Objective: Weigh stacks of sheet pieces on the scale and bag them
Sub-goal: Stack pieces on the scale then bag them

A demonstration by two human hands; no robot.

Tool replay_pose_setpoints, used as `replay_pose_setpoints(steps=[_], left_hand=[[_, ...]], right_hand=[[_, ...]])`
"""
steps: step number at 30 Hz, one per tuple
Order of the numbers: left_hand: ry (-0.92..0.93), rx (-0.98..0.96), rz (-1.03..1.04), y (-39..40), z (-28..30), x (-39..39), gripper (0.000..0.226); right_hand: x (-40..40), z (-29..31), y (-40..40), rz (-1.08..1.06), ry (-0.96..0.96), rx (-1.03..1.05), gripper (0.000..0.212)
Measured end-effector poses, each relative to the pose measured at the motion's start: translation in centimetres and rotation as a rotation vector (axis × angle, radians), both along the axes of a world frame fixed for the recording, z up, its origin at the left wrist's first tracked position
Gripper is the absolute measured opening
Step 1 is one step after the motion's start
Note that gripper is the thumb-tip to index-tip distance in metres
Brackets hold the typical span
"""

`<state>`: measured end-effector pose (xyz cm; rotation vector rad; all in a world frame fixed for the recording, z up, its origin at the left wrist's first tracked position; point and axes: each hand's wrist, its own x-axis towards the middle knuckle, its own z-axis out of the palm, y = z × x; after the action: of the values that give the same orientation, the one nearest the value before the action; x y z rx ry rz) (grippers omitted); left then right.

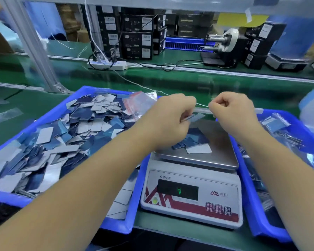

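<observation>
Meanwhile, both hands hover above the scale [190, 192].
Left hand [169, 116] pinches a few sheet pieces [192, 117]; right hand [232, 113] is curled, its contents unclear.

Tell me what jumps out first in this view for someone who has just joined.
The left hand pinches a few sheet pieces over the scale, whose pan already carries several pieces. The right hand is curled beside it. Left of the scale, a blue tray is heaped with loose blue and grey pieces.
</observation>
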<state>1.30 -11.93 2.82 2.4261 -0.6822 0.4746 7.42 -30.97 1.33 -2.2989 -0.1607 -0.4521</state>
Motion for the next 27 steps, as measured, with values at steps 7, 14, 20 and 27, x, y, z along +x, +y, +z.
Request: replay_pose_setpoints(steps=[7,14,20,27], left_hand=[[0.095,0.128,-0.059,-1.1,-1.2,-0.1,0.014],[0.321,0.127,-0.102,-1.2,-1.9,-0.6,0.036],[0.405,0.139,-0.172,-0.7,-1.4,-0.9,0.049],[0.429,-0.103,0.179,5.5,1.0,0.0,0.039]], right_hand=[[0.3,-0.1,0.0,-0.017,0.005,0.008,0.017],[0.0,0.1,0.3,0.01,0.014,-0.005,0.016],[-0.3,0.1,0.4,0.047,0.024,-0.022,0.017],[-0.4,-0.1,0.5,0.091,0.036,-0.049,0.018]])
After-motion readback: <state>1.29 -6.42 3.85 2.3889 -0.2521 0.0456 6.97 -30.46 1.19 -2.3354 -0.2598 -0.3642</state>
